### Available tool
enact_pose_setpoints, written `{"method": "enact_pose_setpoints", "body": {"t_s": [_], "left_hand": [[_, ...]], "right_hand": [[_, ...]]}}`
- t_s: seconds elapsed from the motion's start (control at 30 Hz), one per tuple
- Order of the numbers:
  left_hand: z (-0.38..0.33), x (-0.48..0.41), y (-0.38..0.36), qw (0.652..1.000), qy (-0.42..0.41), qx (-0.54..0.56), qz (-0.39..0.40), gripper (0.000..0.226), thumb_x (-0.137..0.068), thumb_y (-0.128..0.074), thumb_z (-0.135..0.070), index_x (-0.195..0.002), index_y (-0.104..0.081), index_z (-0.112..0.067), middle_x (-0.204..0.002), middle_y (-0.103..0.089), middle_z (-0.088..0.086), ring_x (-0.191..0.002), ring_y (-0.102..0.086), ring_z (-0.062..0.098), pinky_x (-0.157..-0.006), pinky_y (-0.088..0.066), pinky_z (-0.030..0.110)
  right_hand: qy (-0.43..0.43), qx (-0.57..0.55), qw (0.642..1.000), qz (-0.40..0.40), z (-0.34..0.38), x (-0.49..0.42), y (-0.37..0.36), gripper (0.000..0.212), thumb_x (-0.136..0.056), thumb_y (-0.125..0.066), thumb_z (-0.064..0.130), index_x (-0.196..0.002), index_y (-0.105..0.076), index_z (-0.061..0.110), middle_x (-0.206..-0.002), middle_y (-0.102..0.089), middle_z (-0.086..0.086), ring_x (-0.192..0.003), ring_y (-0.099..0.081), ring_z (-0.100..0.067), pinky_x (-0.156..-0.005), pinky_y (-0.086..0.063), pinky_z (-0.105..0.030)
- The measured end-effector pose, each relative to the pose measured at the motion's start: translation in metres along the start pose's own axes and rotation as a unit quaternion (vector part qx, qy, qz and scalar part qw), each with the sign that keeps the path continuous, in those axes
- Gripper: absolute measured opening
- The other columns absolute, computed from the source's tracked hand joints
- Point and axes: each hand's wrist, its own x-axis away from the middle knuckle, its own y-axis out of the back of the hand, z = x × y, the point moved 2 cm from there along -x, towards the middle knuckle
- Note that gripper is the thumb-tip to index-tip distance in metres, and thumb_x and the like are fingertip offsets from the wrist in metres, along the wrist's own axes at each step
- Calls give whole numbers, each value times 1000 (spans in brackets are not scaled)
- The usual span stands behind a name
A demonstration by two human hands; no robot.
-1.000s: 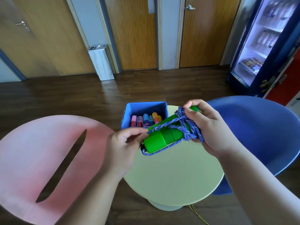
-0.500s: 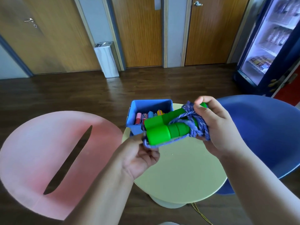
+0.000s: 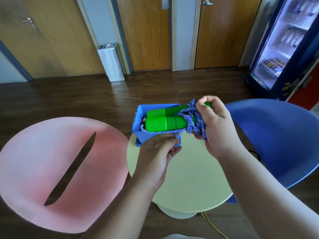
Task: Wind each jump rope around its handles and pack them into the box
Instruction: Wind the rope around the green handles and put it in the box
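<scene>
The two green handles (image 3: 160, 124) lie side by side, long axis running left to right, thick butt ends pointing left, held just above the blue box (image 3: 138, 118) at the far edge of the round table (image 3: 189, 178). The purple rope (image 3: 191, 116) is wound around their right ends. The right hand (image 3: 217, 126) is curled tight around that wound part. The left hand (image 3: 155, 157), below the handles, pinches a loose strand between thumb and fingers. A pink chair (image 3: 43, 161) stands left, a blue chair (image 3: 276, 144) right.

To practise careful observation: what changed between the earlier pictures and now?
The left hand dropped from beside the green handles to under them, pinching the rope. The handles moved toward the box. The right hand kept gripping the wound end; the box stayed on the table.
</scene>
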Motion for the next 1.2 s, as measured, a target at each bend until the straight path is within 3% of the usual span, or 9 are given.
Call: {"method": "enact_pose_setpoints", "body": {"t_s": [0.13, 0.37, 0.5, 0.6, 0.73, 0.83, 0.97, 1.1, 1.2], "left_hand": [[-1, -7, 4, 997, -50, -57, 18, 10, -92, -71, -14, -84, -77, -14, -82, -73, 7, -75, -69, 14, -82, -61, 39], [15, -10, 2, 956, -132, -262, 20, 21, -103, -54, -19, -86, -65, -13, -69, -62, 0, -62, -59, 16, -70, -61, 42], [32, -7, 0, 927, -159, -339, -4, 27, -100, -51, -16, -75, -49, -7, -64, -48, 13, -57, -42, 23, -54, -36, 24], [51, -7, -1, 907, -174, -383, 4, 18, -90, -48, -22, -74, -49, -14, -63, -44, 4, -58, -34, 9, -53, -28, 24], [73, -3, -9, 930, -126, -343, 31, 16, -88, -48, -19, -72, -50, -23, -57, -38, -11, -56, -30, 9, -53, -26, 25], [73, -14, -1, 930, -64, -359, 49, 21, -97, -53, -16, -83, -65, -26, -59, -52, -13, -52, -39, 8, -51, -33, 24], [59, -32, 30, 962, 118, -245, 3, 21, -103, -50, -11, -112, -68, -16, -102, -77, -1, -58, -63, 17, -44, -40, 24], [33, -39, 39, 978, 188, -1, -91, 39, -105, -42, -46, -116, -69, -19, -97, -79, 5, -58, -69, 32, -39, -39, 22], [25, -47, 14, 985, 134, -72, -78, 52, -102, -37, -67, -118, -67, -28, -90, -76, 6, -57, -68, 29, -43, -45, 25]], "right_hand": [[3, 1, 1000, -10, -4, 0, -1, 13, -106, -52, 23, -93, -54, 24, -79, -57, -6, -54, -55, -15, -43, -39, -22], [-41, -34, 997, -54, -16, -1, 3, 15, -105, -52, 20, -90, -53, 24, -80, -62, -7, -50, -51, -18, -40, -36, -20], [-77, -33, 992, -95, -25, -2, 5, 17, -104, -51, 19, -88, -53, 24, -87, -64, -4, -61, -58, -20, -37, -35, -19], [-105, -47, 986, -119, -37, -3, 6, 19, -104, -51, 19, -86, -52, 26, -89, -61, -3, -66, -56, -21, -34, -35, -19], [-116, -43, 986, -107, -46, -5, 6, 20, -103, -51, 20, -85, -53, 27, -82, -64, 3, -70, -64, -21, -37, -38, -19], [-98, -4, 994, -53, -50, -11, 19, 18, -104, -53, 23, -87, -54, 29, -77, -66, 1, -69, -62, -25, -46, -41, -24], [-58, 42, 997, 35, -54, -12, 44, 6, -108, -49, 26, -105, -54, 26, -80, -65, -6, -63, -54, -25, -47, -38, -27], [-37, 37, 998, 42, -60, -15, 61, 19, -109, -48, 21, -123, -58, 30, -84, -69, -1, -64, -64, -19, -48, -41, -29], [-20, 79, 996, 42, -76, -19, 70, 12, -109, -47, 29, -115, -57, 31, -90, -66, -6, -73, -63, -25, -58, -46, -36]]}}
